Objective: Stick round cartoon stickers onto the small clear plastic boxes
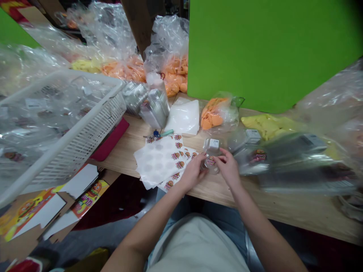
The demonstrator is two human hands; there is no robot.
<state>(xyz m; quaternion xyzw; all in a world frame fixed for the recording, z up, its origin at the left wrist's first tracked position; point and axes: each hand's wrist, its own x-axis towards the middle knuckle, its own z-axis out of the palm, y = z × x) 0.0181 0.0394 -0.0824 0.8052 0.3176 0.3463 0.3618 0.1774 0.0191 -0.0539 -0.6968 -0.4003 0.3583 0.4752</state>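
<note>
The clear plastic tub [211,156] stands on the wooden tabletop [297,213] between my hands, with a small white label [214,143] at its far end and a round printed sticker [210,161] on the part nearest me. My left hand [193,172] is curled half closed, its fingers [202,159] against the tub's left side. My right hand [227,167] curves the same way, its fingertips [219,153] on the right side, so the tub is held lightly between both hands.

Just left of it, under the heel of my left hand, lies a white sticker sheet [161,162], with bare circles in the middle and printed stickers along its edges. To the right, a blurred plastic bag of tubs [295,162] lies close by. Farther up the table are a bag of orange pieces [214,115] and a mass of yellow pieces [269,126], both in front of a green panel [269,49]. A white plastic basket [65,124] full of bagged items sits at the left.
</note>
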